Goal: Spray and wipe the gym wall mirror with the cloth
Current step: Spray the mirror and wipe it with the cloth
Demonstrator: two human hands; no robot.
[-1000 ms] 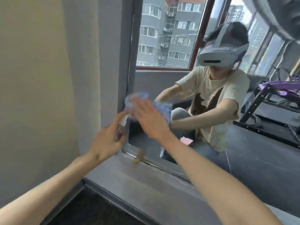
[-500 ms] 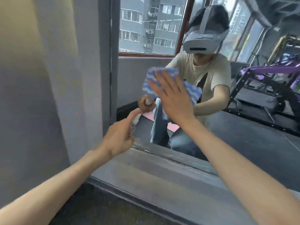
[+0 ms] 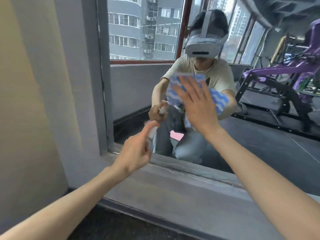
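Observation:
The wall mirror fills the right of the view inside a grey frame and reflects a person wearing a headset. My right hand lies flat with spread fingers and presses a blue and white wavy cloth against the glass, low in the mirror. My left hand grips a small white spray bottle just left of the cloth, near the mirror's bottom left corner. Its forefinger lies stretched along the top of the bottle. Most of the bottle is hidden in the hand.
A grey ledge runs under the mirror. A grey and cream wall stands to the left. The reflection shows purple gym equipment at the right, a dark floor and a window.
My right hand has slid the cloth to the right and upward across the glass, away from the left frame. My left hand with the bottle stayed near the mirror's lower left corner.

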